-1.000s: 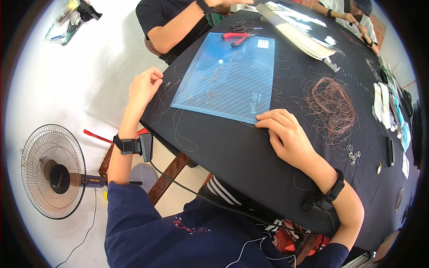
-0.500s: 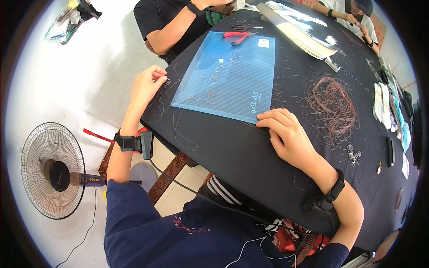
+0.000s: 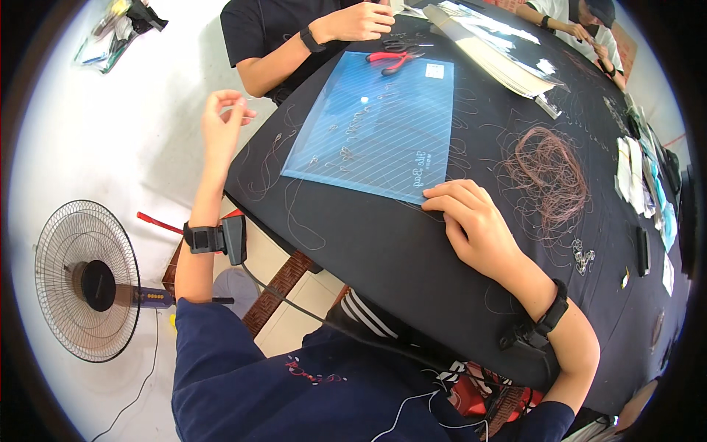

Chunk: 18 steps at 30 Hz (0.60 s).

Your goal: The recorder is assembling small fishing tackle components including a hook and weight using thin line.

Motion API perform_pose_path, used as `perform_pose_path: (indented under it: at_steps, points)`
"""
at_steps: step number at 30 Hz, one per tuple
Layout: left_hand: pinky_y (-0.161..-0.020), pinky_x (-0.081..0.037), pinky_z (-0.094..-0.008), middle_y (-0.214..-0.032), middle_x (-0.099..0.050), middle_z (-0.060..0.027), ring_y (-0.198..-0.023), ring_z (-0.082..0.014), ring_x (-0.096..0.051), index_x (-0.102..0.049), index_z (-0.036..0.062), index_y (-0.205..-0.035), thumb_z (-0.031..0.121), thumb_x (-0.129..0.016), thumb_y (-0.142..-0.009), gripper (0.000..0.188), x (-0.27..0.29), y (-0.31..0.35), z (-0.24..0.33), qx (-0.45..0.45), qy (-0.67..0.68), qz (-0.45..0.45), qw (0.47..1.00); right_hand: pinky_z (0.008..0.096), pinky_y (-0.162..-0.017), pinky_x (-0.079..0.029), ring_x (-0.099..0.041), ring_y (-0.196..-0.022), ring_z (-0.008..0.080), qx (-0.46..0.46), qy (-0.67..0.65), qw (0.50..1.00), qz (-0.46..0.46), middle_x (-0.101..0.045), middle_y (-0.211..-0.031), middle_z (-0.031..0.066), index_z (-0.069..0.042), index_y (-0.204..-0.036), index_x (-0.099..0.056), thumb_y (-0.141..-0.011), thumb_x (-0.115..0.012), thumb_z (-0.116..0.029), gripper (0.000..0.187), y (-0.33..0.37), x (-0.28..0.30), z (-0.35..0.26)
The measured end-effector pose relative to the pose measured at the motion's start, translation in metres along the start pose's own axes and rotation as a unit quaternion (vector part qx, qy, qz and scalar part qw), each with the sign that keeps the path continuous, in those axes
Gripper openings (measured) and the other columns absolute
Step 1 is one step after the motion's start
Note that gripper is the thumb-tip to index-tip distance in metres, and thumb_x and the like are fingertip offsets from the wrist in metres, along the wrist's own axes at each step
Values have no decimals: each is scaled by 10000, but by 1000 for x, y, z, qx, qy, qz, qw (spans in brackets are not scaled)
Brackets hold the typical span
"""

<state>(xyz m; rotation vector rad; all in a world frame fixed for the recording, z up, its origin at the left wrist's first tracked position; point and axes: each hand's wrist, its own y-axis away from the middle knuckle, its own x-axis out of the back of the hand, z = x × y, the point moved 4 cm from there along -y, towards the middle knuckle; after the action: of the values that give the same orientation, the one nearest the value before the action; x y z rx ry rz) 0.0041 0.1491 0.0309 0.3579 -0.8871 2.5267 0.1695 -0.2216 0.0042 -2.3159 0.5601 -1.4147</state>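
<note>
Across black tablecloth (image 3: 353, 243): tangled brown line coil (image 3: 545, 180), silvery metal bits (image 3: 582, 255) near it; fan (image 3: 98, 285) stands off table's left side. Left of coil, translucent blue folder (image 3: 405, 125) lies flat, small wire pieces (image 3: 346, 154) on or in it, cannot tell which; red-handled pliers (image 3: 406, 57) overlap far edge. Right hand (image 3: 471, 221) loosely bent, fingertips on folder's near right corner; left hand (image 3: 223, 118) beyond left table edge, fingers curled, cannot tell whether grasping anything

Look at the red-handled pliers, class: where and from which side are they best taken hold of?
Probably by the red handles, from the near left: the pliers lie at the blue folder's far edge, handles splayed leftward, slim tip pointing right. A dark tool lies just beyond, making the far side awkward.
</note>
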Motion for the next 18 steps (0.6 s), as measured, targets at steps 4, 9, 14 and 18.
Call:
perform_pose_path:
  at_steps: [4,9,14,18]
  points:
    - [-600,-456,-220,-888,-583,-52,-684,-104,-584,-522,5,-1098,103,-611,-934,211,35,-6,27,1,174,114,978,392,-897,-433,-564,-1055,277,3,-4,1000,-1,-631,-1102,84,-26,-970,-628,-772,-579,70,226,-1,1,-1]
    - [-478,-318,-222,-864,-547,-41,-572,-57,-422,-466,20,-1009,74,-594,-935,157,82,-9,79,-179,236,283,912,392,-895,-434,-563,-1053,278,2,-3,1000,0,-631,-1097,83,-26,-971,-628,-769,-578,75,232,0,0,0]
    - [-465,-267,-227,-834,-503,-25,-582,-53,-384,-429,39,-994,74,-567,-936,153,86,13,115,-215,187,377,881,393,-894,-435,-564,-1052,279,4,0,1000,3,-630,-1098,85,-25,-971,-628,-773,-576,71,226,0,0,0]
    - [-484,-305,-229,-912,-530,-46,-584,-58,-391,-415,52,-1028,59,-559,-930,175,93,17,110,-227,169,441,852,393,-894,-436,-565,-1052,279,4,0,1000,3,-630,-1098,87,-23,-970,-628,-775,-575,69,222,-1,0,-1]
